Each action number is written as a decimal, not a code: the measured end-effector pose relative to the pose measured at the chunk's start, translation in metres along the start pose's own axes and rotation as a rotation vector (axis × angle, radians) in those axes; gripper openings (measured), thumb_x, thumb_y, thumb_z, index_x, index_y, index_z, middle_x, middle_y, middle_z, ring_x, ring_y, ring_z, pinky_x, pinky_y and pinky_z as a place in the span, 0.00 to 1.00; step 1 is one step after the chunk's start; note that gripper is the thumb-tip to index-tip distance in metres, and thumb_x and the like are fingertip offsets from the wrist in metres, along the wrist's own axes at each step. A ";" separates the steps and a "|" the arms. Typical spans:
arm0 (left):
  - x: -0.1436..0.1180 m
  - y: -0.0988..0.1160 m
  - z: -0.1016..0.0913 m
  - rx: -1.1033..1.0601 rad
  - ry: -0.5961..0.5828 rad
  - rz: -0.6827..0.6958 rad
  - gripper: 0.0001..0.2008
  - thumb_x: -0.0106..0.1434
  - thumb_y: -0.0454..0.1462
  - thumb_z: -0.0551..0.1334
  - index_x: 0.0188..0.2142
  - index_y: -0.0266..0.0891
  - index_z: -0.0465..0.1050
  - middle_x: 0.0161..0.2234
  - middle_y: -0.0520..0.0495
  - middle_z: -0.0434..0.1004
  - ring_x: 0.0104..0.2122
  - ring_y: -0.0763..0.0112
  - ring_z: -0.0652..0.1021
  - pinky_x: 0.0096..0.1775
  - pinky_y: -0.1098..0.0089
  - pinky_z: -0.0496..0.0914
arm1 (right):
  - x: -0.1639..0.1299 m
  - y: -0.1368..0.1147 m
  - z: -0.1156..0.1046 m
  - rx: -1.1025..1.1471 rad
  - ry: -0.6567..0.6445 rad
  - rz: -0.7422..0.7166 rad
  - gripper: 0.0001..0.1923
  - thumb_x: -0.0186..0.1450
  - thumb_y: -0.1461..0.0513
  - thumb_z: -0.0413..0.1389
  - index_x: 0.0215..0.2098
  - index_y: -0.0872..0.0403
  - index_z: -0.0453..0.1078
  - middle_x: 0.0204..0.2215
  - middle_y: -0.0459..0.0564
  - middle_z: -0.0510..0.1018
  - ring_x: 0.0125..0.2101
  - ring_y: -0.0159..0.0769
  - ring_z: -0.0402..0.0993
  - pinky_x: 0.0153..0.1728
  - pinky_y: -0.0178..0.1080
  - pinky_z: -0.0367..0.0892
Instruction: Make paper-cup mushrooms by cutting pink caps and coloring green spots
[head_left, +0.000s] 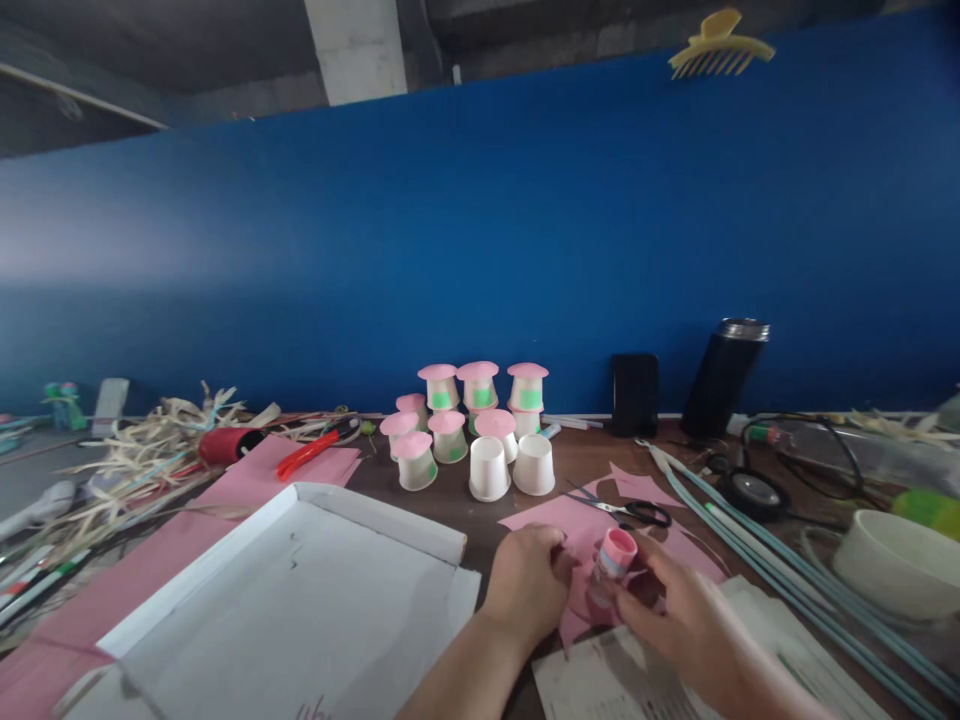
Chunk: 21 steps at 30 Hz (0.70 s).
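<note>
Low over the table, my right hand (679,610) has its thumb and fingers closed around a small cylindrical tube (613,556) with a pink top and a pale, bluish-banded body. To its left is my left hand (529,580), fingers curled inward at the cut pink paper (581,530); whatever they pinch is hidden. Black-handled scissors (622,511) lie on that paper just beyond both hands. Farther back stand several white paper cups with pink paper discs (415,446) on top, some bearing green patches. Two plain white cups (489,468) are in front of them.
An open white cardboard box lid (352,590) occupies the left front. Behind it are pink sheets (247,480), a red-handled tool (307,455) and shredded strips (187,430). Blue-grey tubes (757,555), a white bowl (900,560) and a black bottle (724,380) are at right.
</note>
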<state>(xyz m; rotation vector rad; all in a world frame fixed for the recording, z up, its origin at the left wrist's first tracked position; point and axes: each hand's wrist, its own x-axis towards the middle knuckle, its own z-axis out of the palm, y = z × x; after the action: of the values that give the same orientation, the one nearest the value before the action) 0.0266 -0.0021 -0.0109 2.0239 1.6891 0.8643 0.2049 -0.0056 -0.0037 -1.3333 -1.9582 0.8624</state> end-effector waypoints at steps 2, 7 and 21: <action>0.000 0.000 -0.001 0.004 -0.006 0.003 0.12 0.60 0.36 0.55 0.20 0.39 0.65 0.22 0.51 0.68 0.24 0.73 0.65 0.27 0.70 0.53 | 0.001 0.001 0.001 -0.009 0.008 0.007 0.08 0.60 0.59 0.53 0.38 0.49 0.67 0.26 0.43 0.78 0.27 0.38 0.75 0.31 0.36 0.67; 0.000 0.002 -0.001 0.001 -0.007 0.000 0.13 0.60 0.36 0.55 0.19 0.39 0.64 0.22 0.52 0.67 0.24 0.73 0.64 0.27 0.70 0.52 | 0.002 0.001 0.002 0.003 0.028 0.054 0.09 0.57 0.57 0.57 0.35 0.50 0.68 0.29 0.47 0.79 0.30 0.42 0.76 0.31 0.38 0.67; -0.002 0.003 -0.004 -0.017 -0.003 0.036 0.15 0.59 0.37 0.56 0.17 0.39 0.60 0.19 0.53 0.65 0.21 0.75 0.62 0.25 0.70 0.50 | -0.002 -0.004 0.002 -0.203 0.056 -0.115 0.05 0.61 0.57 0.54 0.29 0.50 0.68 0.28 0.47 0.75 0.29 0.39 0.70 0.29 0.37 0.61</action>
<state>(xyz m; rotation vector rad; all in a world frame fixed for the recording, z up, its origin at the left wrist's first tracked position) 0.0261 -0.0054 -0.0063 2.0490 1.6424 0.8840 0.2016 -0.0088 -0.0017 -1.3271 -2.1002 0.5785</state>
